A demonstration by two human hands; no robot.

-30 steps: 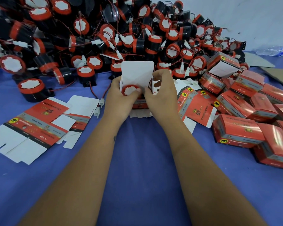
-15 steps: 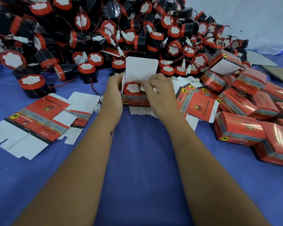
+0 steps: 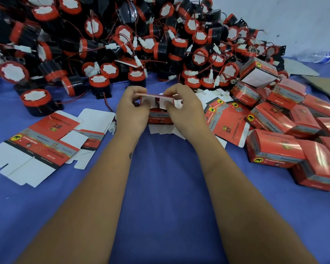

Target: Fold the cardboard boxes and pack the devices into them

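A small red cardboard box [image 3: 159, 116] stands on the blue cloth at the centre, between both hands. My left hand [image 3: 131, 109] grips its left side and pinches the lid's left end. My right hand [image 3: 185, 109] grips the right side and pinches the lid's right end. The red lid [image 3: 154, 95] lies nearly flat over the opening, and two white side flaps show under it. The device inside is hidden. A big heap of black and red devices [image 3: 141, 40] with red wires fills the back.
Flat unfolded box blanks [image 3: 42, 141] lie at the left, and more blanks [image 3: 227, 119] lie just right of my hands. Several closed red boxes [image 3: 286, 134] are piled at the right. A plastic bottle [image 3: 318, 56] and brown cardboard [image 3: 326, 84] lie at the far right.
The white lid that stood upright has been folded down over the box. The side flaps now cover the device, which was visible inside before.
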